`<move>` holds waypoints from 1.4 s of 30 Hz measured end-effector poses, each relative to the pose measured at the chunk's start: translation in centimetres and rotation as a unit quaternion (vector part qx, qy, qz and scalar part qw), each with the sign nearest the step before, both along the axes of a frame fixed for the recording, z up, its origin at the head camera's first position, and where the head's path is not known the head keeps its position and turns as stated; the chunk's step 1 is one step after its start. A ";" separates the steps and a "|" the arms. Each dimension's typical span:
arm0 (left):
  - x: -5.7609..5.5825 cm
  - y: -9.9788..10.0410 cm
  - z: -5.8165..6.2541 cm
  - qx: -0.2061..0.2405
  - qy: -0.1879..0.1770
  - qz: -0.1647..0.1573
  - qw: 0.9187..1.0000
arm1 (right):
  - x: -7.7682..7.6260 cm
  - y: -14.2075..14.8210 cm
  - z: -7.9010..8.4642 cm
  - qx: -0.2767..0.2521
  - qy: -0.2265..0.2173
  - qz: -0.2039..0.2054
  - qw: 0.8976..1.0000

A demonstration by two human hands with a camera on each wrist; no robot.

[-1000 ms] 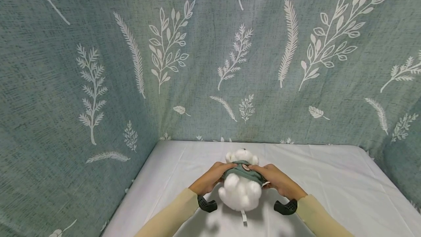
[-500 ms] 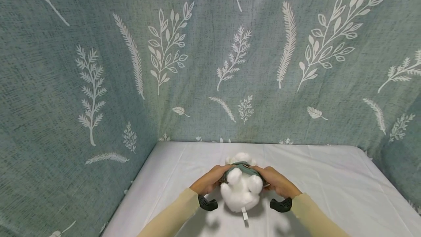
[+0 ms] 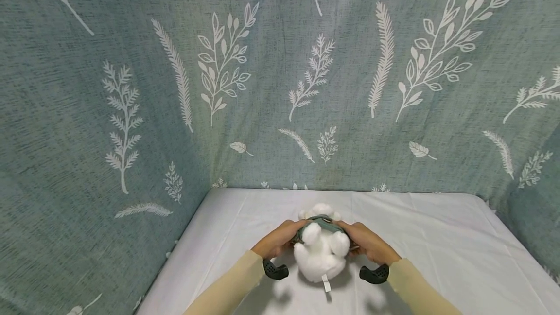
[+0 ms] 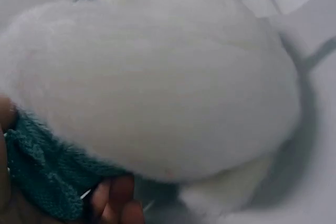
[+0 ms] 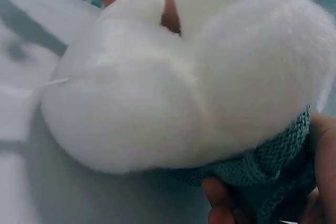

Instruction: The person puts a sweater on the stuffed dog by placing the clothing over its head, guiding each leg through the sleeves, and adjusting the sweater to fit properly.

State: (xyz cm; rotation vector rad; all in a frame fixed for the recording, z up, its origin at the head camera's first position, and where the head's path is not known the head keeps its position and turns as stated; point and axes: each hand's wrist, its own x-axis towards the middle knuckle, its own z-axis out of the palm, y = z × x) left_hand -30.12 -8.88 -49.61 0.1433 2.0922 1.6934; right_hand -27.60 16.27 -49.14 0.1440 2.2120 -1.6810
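Note:
A white fluffy plush toy (image 3: 319,261) lies on the white-covered table, its rounded lower end toward me and two stubby limbs pointing up. Around its middle is a green knitted garment (image 3: 325,224). My left hand (image 3: 279,238) grips the toy's left side, thumb on top. On the opposite side my right hand (image 3: 368,242) holds it the same way. In both wrist views, fingers (image 4: 122,195) curl under the knit fabric (image 5: 278,156). A small white tag (image 3: 326,283) sticks out at the near end. The toy's face is hidden from me.
The white cloth (image 3: 437,247) covers the table. Green curtains (image 3: 262,86) with white leaf prints hang behind it and at both sides. Black bands (image 3: 275,270) sit at my wrists, below beige sleeves (image 3: 232,283).
Over the last second the toy has tipped, its limbs rising and its head sinking back. The round patch on the garment has gone mostly out of sight. Both hands keep their hold.

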 end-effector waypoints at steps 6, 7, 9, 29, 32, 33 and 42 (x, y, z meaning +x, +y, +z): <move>0.2 -0.6 1.5 -0.072 0.066 0.024 0.995 | 1.2 0.8 0.9 0.036 0.034 -0.003 0.999; 0.2 -0.6 1.8 -0.079 0.083 0.028 0.993 | 1.5 0.9 1.2 0.040 0.045 -0.003 0.998; 0.3 -0.8 2.7 -0.087 0.126 0.032 0.988 | 2.0 1.1 1.6 0.045 0.071 -0.002 0.996; 2.4 1.1 6.1 -0.246 0.459 -0.212 0.827 | 3.0 -0.5 1.7 0.151 0.240 0.046 0.958; 2.6 1.1 5.9 -0.266 0.470 -0.214 0.814 | 2.8 -0.7 1.8 0.180 0.269 0.039 0.945; 2.7 1.1 5.9 -0.276 0.474 -0.213 0.809 | 2.7 -0.7 1.8 0.185 0.277 0.038 0.942; 3.6 1.8 5.3 -0.339 0.508 -0.164 0.775 | 2.2 -0.7 1.8 0.144 0.270 0.037 0.951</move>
